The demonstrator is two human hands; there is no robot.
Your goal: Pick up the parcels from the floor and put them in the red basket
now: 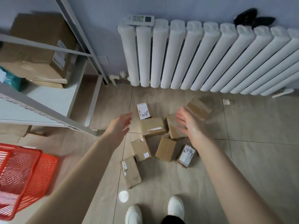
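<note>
Several small brown cardboard parcels lie scattered on the tiled floor, among them one with a white label (pixel 143 111), one in the middle (pixel 152 126) and a long one nearest my feet (pixel 130 172). My left hand (pixel 120 126) hovers above the floor just left of the group, fingers straight, holding nothing. My right hand (pixel 188 124) is stretched out over the right-hand parcels, palm facing left, fingers straight and empty. It partly hides a parcel (pixel 174 128) beneath it. The red basket (pixel 21 178) stands on the floor at the lower left.
A white radiator (pixel 202 57) runs along the wall behind the parcels, with a remote control (pixel 140 20) on top. A metal shelf rack (pixel 48 109) with large cardboard boxes (pixel 37 50) stands at the left. My white shoes (pixel 175 207) are at the bottom edge.
</note>
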